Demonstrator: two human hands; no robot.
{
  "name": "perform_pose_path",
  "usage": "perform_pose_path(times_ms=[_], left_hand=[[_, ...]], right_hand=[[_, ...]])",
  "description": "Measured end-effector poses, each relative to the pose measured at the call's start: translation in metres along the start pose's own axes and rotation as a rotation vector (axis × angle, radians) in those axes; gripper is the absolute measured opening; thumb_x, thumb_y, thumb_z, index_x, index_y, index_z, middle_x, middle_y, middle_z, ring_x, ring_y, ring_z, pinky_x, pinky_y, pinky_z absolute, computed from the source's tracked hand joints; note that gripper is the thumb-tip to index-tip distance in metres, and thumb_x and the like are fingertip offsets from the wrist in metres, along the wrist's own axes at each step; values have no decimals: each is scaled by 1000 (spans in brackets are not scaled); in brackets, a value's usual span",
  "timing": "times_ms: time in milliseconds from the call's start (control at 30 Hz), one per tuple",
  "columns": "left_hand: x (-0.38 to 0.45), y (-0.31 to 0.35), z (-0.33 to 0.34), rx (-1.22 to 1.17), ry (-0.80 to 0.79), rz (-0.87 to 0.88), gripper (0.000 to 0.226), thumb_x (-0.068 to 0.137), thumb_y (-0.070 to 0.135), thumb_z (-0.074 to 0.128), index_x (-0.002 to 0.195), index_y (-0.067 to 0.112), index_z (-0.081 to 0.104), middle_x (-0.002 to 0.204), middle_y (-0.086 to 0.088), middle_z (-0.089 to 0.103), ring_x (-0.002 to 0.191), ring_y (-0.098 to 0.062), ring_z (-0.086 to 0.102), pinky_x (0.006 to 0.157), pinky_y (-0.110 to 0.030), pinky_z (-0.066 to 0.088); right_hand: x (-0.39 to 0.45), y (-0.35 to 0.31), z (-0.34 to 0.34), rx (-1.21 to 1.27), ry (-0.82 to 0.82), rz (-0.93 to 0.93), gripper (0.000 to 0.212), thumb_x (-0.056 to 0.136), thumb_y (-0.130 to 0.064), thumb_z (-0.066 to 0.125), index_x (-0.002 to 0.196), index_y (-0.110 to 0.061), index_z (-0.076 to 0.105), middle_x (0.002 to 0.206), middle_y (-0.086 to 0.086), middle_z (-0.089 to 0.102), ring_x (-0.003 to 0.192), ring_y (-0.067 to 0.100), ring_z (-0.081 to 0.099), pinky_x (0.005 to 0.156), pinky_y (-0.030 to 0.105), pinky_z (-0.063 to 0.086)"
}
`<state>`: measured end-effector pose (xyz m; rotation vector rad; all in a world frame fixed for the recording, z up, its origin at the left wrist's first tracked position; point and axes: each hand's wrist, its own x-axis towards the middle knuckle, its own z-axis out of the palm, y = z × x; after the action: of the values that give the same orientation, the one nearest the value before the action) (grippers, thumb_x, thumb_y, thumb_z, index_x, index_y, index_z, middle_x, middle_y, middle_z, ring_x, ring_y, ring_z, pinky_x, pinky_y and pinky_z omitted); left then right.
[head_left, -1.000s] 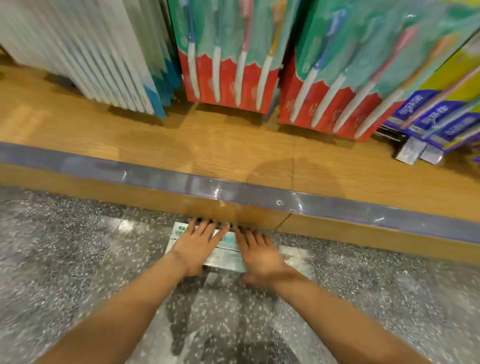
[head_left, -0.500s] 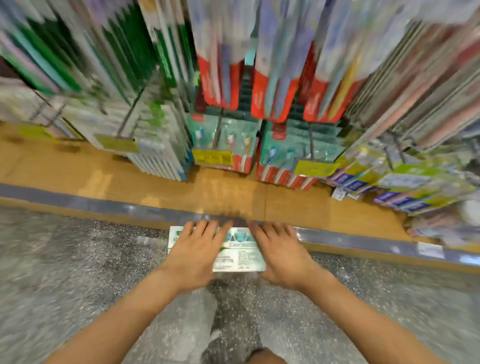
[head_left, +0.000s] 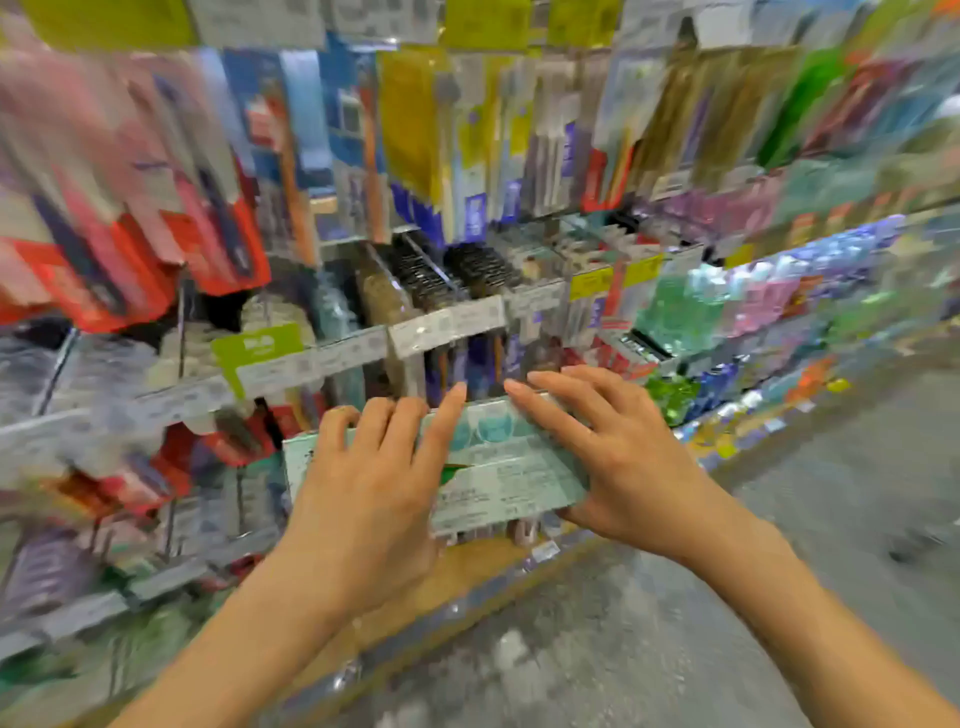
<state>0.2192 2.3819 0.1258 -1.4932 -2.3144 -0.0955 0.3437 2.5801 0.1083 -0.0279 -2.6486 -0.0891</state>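
Gripping a green pack (head_left: 501, 480) — left hand (head_left: 374, 488), right hand (head_left: 623, 467) curled round it, shop shelves (head_left: 311, 358), speckled floor (head_left: 649, 649)

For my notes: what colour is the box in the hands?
The box is pale mint green; head view.

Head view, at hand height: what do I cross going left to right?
Blurred hanging packs → left hand → pale green packet, held by both hands → right hand → grey floor.

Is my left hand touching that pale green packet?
Touching: the head view shows the left hand lying across the packet, fingers over its far edge.
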Motion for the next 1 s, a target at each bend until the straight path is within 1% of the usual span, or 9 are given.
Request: perform_pose_path(times_ms=[100,200,267,333,433,600,733,833,1000], left_hand=[[67,81,-23,-50,79,152,111,33,34,79,134,3,45,99,-16,58,87,-33,48,71,-40,31],[128,182,-28,-126,143,292,107,41,47,78,133,2,46,96,-16,58,85,-32,49,69,-38,32],[165,256,-26,-191,201,384,99,51,54,64,133,2,44,95,-17,59,85,-31,46,68,-38,32],[204,330,-26,-256,246,447,94,57,59,53,131,1,46,96,-18,60,85,-32,48,68,-39,33],[260,440,-31,-324,282,531,92,56,58,49,130,3,47,97,-18,59,81,-34,53,68,-40,32],[332,613,-39,-418,322,722,90,58,53,44,131,0,48,95,-20,57,82,-33,48,68,-41,27],[385,742,-26,-473,342,892,94,54,50,54,133,0,47,95,-20,56,82,-34,48,68,-42,37],[433,838,-19,-516,373,986,93,55,47,55,134,0,46,97,-19,56,85,-31,41,67,-40,35],[506,1002,-28,-588,401,1147,99,49,43,68,134,0,41,99,-19,56,89,-30,41,69,-38,25]], right_hand=[[-62,64,-70,-118,85,164,76,76,-56,52,144,-34,26,143,-1,35,127,35,38,92,60,42],[-142,129,-121,-199,152,360,83,69,-50,67,141,-35,28,145,3,33,130,38,35,92,63,42],[-207,176,-154,-167,241,517,86,67,-54,68,141,-32,31,147,11,35,133,35,35,102,57,37],[-266,213,-199,109,364,813,97,62,-59,71,143,-38,21,150,4,28,135,19,32,108,47,33],[-336,263,-260,638,557,1175,115,49,-40,76,145,-35,13,143,-7,33,115,7,51,101,39,44],[-425,359,-316,721,813,1439,70,75,-39,69,138,-17,44,128,0,58,100,11,64,76,34,58],[-500,439,-345,610,840,1563,20,89,-33,60,100,-17,65,89,2,72,70,10,67,61,32,58],[-558,502,-367,603,963,1586,16,89,-31,60,90,-17,67,74,-1,71,60,7,65,48,23,50],[-652,598,-414,579,1121,1628,15,86,-27,61,94,-16,68,84,1,74,70,12,68,55,23,54]])
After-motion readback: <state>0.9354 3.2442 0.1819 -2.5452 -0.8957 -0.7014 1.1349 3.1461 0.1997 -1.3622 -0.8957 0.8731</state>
